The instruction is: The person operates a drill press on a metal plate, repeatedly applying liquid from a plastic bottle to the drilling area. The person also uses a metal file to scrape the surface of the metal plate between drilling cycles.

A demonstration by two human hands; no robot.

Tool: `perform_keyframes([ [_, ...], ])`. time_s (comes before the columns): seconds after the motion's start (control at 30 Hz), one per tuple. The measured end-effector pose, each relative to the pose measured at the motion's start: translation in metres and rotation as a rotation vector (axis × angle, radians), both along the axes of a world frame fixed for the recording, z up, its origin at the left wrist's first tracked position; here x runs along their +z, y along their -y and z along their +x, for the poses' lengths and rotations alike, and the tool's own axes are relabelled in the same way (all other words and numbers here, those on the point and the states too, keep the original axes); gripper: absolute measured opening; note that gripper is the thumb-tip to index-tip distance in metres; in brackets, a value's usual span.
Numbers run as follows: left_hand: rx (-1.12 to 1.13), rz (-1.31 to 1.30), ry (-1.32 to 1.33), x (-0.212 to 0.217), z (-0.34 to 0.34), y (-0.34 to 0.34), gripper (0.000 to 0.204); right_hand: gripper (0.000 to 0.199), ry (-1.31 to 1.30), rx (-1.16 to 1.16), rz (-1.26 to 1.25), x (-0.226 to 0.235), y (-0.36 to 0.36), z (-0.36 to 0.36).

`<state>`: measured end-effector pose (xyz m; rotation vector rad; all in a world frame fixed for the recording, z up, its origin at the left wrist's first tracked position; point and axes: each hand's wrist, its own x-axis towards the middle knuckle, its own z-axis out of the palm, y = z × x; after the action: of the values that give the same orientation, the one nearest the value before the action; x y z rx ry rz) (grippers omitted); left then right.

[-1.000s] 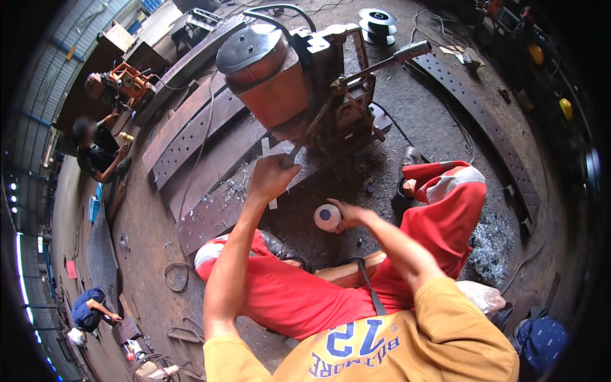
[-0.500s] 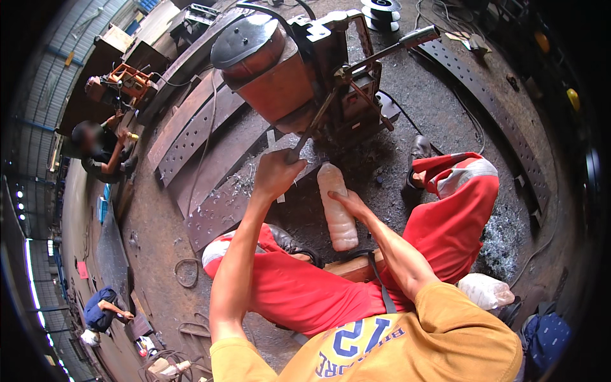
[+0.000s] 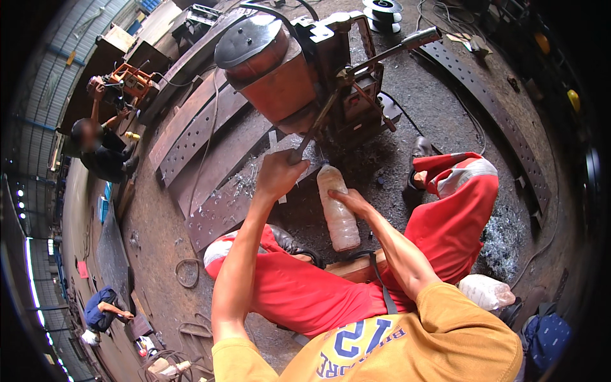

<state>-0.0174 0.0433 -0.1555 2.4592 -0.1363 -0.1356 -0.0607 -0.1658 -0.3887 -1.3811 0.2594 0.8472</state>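
Note:
My left hand (image 3: 278, 174) is wrapped round the end of a feed lever (image 3: 323, 117) on an orange and black drilling machine (image 3: 277, 88). The machine stands in front of me over dark steel plates. My right hand (image 3: 349, 202) grips a clear plastic bottle (image 3: 342, 232) of cloudy whitish liquid from its right side. The bottle is tilted, its narrow tip pointing at the lower part of the machine. Metal shavings lie on the steel plate (image 3: 223, 213) just left of my left hand. The cutting point is mostly hidden by the machine.
A long perforated steel bar (image 3: 496, 118) lies at the right, with a heap of shavings (image 3: 503, 239) near my knee. Another whitish plastic bottle (image 3: 486, 291) lies beside me. A spool (image 3: 382, 14) stands far ahead. Two people work at the left, one near an orange machine (image 3: 130, 79).
The bottle and my right hand have shifted very slightly. My left hand stays on the lever, almost unmoved. The person at the far left has raised an arm toward the other orange machine.

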Motion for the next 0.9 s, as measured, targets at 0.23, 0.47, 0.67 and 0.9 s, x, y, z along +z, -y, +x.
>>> perform_keyframes([
  [0.23,0.007,-0.001,-0.037,0.002,0.0,0.001,0.038,0.062,0.02,0.028,-0.03,0.001,0.001,0.0],
  [0.47,-0.003,-0.013,0.003,0.002,-0.002,0.001,0.037,0.061,0.022,0.008,-0.015,0.008,0.0,-0.005],
  [0.67,0.011,-0.009,-0.039,0.005,-0.001,0.002,0.037,0.06,0.029,0.006,-0.032,0.006,0.002,-0.003],
  [0.9,0.002,0.003,-0.022,0.0,-0.001,0.0,0.037,0.062,0.059,0.028,-0.053,0.006,0.002,-0.005],
])
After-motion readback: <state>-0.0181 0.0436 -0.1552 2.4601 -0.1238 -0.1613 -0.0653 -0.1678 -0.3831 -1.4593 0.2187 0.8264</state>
